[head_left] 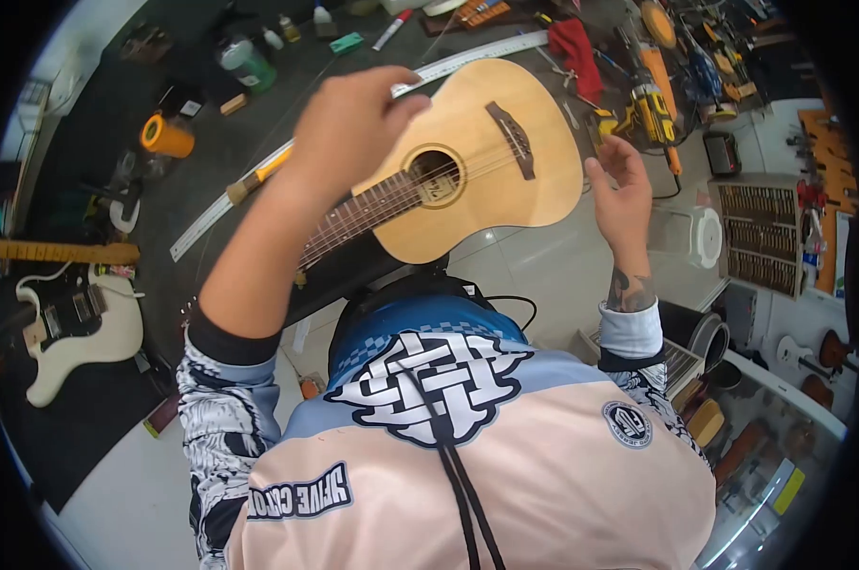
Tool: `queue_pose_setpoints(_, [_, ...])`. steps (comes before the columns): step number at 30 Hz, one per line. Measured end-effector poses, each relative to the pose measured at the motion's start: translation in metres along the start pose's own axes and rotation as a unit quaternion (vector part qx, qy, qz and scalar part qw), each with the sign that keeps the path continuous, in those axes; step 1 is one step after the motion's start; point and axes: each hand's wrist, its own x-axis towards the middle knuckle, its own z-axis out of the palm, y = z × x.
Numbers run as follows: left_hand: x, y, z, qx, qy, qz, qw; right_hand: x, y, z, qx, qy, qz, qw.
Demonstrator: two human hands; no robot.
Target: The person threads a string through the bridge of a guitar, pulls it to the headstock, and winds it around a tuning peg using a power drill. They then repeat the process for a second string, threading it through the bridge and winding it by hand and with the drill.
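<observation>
An acoustic guitar (534, 104) with a pale wood top lies face up, its body partly past the edge of the dark workbench. Its strings run over the sound hole to the dark bridge (513, 141). My left hand (349, 123) is raised over the near side of the body, by the neck (358, 217); thumb and index finger are apart and the other fingers are hidden behind the hand. Just off the guitar's lower end is my right hand (625, 195), fingers loosely curled and apart from the thumb, with nothing visible in it.
Along the dark workbench (211, 171) lie a long metal ruler (197, 228), a brush (258, 176) and an orange tape roll (167, 136). A yellow drill (650, 109) and a red cloth (574, 57) are beyond the guitar. A white electric guitar (87, 328) lies at left; a bit rack (757, 233) stands at right.
</observation>
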Motion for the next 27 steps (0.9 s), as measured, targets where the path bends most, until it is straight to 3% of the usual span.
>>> queue_pose_setpoints(1, [0.003, 0.01, 0.017, 0.008, -0.021, 0.03, 0.999, -0.003, 0.002, -0.002, 0.007, -0.012, 0.01, 1.0])
queue_pose_setpoints(4, [0.01, 0.03, 0.061, -0.01, -0.139, -0.039, 0.989, -0.012, 0.003, 0.004, 0.006, -0.055, -0.009, 0.998])
queue_pose_setpoints(7, [0.014, 0.026, 0.087, -0.035, -0.205, -0.046, 0.977, -0.013, 0.002, 0.012, -0.006, -0.061, 0.012, 0.998])
queue_pose_setpoints(11, [0.014, 0.021, 0.108, -0.065, -0.229, -0.09, 0.967, -0.019, -0.003, 0.024, -0.031, -0.08, 0.021, 0.996])
queue_pose_setpoints(14, [0.016, 0.012, 0.122, -0.07, -0.227, -0.048, 0.97, -0.006, -0.005, 0.035, -0.04, -0.086, -0.032, 0.995])
queue_pose_setpoints(18, [0.017, 0.006, 0.141, -0.087, -0.222, -0.075, 0.968, 0.023, 0.006, 0.047, -0.107, -0.116, -0.138, 0.978])
queue_pose_setpoints(21, [0.029, 0.013, 0.144, -0.059, -0.221, -0.11, 0.967, 0.045, 0.028, 0.054, -0.042, -0.2, -0.107, 0.973])
queue_pose_setpoints(24, [0.034, 0.011, 0.159, -0.043, -0.213, -0.135, 0.967, 0.064, 0.047, 0.065, 0.021, -0.225, -0.062, 0.972])
queue_pose_setpoints(27, [0.036, 0.016, 0.17, -0.005, -0.21, -0.142, 0.967, 0.085, 0.075, 0.072, -0.03, -0.271, -0.2, 0.941])
